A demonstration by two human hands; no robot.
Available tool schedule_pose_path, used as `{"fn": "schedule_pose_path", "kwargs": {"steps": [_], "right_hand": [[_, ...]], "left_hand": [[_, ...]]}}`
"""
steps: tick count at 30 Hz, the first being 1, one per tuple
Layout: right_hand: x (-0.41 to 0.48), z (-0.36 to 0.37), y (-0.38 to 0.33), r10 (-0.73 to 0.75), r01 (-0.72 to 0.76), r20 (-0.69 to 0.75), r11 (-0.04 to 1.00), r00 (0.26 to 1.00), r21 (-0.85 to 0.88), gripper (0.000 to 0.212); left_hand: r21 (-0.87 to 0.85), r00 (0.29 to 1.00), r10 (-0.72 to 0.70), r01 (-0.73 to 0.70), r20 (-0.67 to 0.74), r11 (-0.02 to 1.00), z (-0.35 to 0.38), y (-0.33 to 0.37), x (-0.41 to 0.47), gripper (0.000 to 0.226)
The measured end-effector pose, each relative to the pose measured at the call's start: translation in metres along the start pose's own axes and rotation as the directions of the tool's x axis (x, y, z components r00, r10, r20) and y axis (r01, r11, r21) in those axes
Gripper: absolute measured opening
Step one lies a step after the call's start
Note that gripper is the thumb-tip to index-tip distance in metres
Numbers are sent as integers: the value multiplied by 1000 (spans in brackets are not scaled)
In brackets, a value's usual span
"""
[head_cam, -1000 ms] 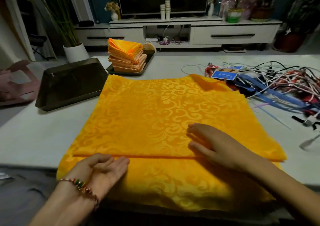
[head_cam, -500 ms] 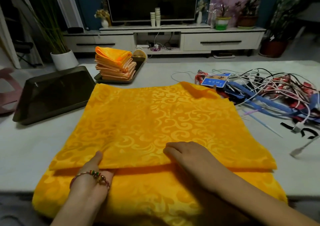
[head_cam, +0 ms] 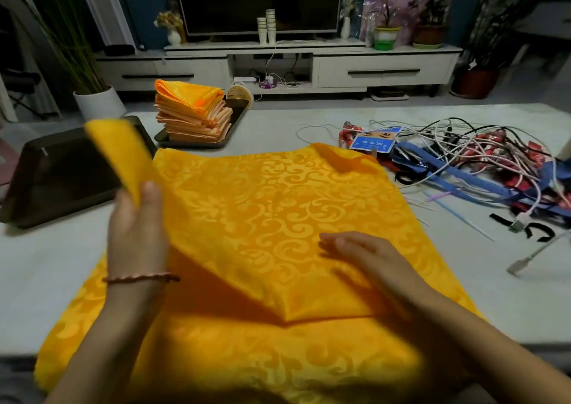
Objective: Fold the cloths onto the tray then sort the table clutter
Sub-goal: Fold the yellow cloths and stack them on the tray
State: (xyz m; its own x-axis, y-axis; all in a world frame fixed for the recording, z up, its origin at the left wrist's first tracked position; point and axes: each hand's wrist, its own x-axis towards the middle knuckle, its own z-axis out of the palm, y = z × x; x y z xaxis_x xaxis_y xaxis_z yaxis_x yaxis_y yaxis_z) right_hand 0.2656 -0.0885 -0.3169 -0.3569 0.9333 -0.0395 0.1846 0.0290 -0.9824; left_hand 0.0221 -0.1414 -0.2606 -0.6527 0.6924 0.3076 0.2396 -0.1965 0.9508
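Cloth, yellow, patterned: on table, partly folded. Left hand pinches its raised left corner. Folded stack on tray. Right hand presses cloth, fingers straight. Cable clutter: apparently unsorted.

Location: domestic living room, identified by a flat-screen television on a low white drawer cabinet carrying flower vases, with potted plants on the floor alongside.
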Motion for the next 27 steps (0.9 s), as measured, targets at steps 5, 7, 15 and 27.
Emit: {"fn": "schedule_pose_path", "kwargs": {"steps": [5, 7, 15, 27], "right_hand": [[9, -34, -9, 290, -231, -20, 799, 957, 555, 49], [9, -51, -15, 340, -258, 7, 702, 941, 664, 61], [10, -81, -2, 390, -392, -226, 919, 893, 37, 28], [10, -84, 11, 4, -170, -293, 822, 956, -543, 33]], "left_hand": [[237, 676, 286, -571, 680, 786, 75, 32, -28, 42], [380, 510, 113, -755, 853, 535, 108, 18, -51, 61], [357, 291, -219, -847, 931, 393, 137, -29, -105, 63], [234, 243, 25, -955, 970, 183, 67, -44, -63, 101]]}}
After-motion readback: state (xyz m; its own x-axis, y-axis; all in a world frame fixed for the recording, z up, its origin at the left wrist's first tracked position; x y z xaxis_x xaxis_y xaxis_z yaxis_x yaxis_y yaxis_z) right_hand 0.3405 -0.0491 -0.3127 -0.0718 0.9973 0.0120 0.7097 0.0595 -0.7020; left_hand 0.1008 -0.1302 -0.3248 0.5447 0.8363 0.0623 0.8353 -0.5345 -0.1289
